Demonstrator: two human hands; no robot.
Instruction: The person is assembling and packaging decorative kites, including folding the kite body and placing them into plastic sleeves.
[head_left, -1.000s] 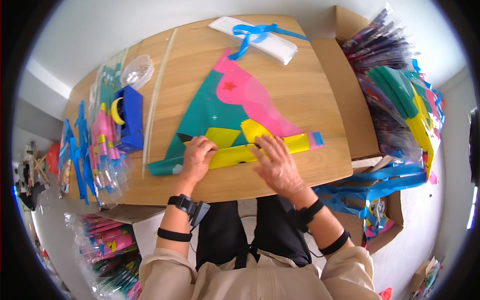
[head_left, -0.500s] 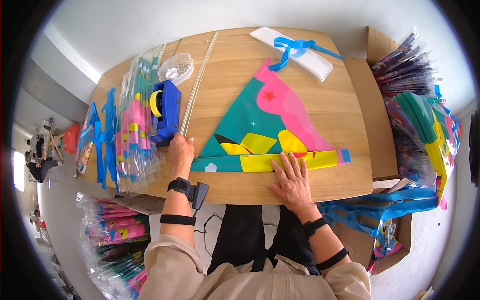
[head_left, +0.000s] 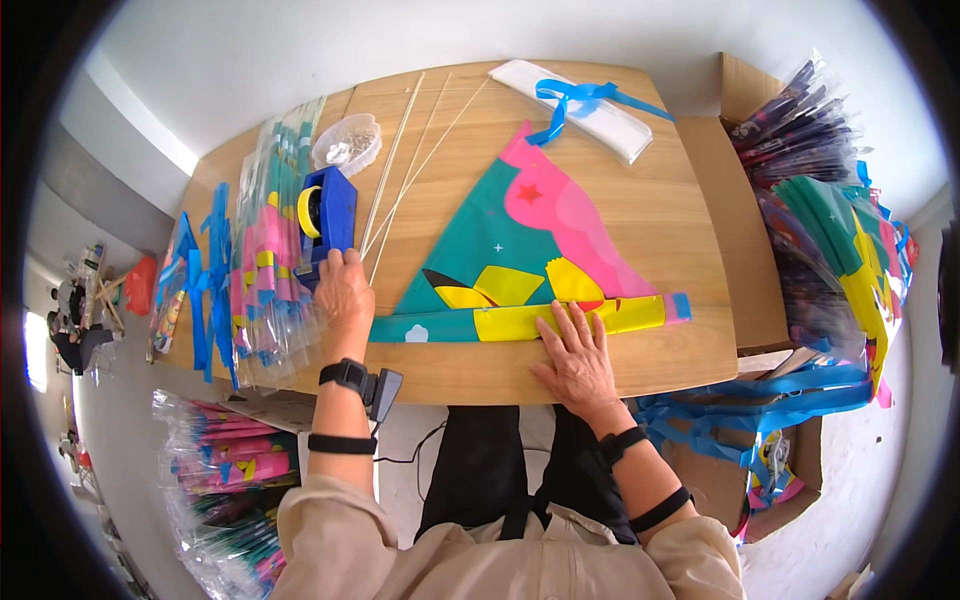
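Note:
A triangular sheet (head_left: 520, 235) in green, pink and yellow lies on the table with its near edge folded into a flat band. My right hand (head_left: 580, 362) rests flat on that band, fingers spread, holding nothing. At the near end of a blue tape dispenser (head_left: 342, 207) with a yellow roll is my left hand (head_left: 345, 295). Its fingers are bent against the dispenser's end, and whatever they pinch is hidden. Beside this hand, several thin pale sticks (head_left: 393, 170) lie fanned out between the dispenser and the sheet.
A white bowl (head_left: 364, 142) of small pieces stands behind the dispenser. Plastic-wrapped bundles (head_left: 262, 270) and blue ribbons (head_left: 218, 300) lie at the left. A white packet (head_left: 615, 128) is at the back. Cardboard boxes (head_left: 715, 200) with wrapped sheets flank the table's right side.
My left hand has left the sticks and moved a little left and forward onto the dispenser's near end. The sticks, bunched before, now lie spread apart. My right hand stays on the band.

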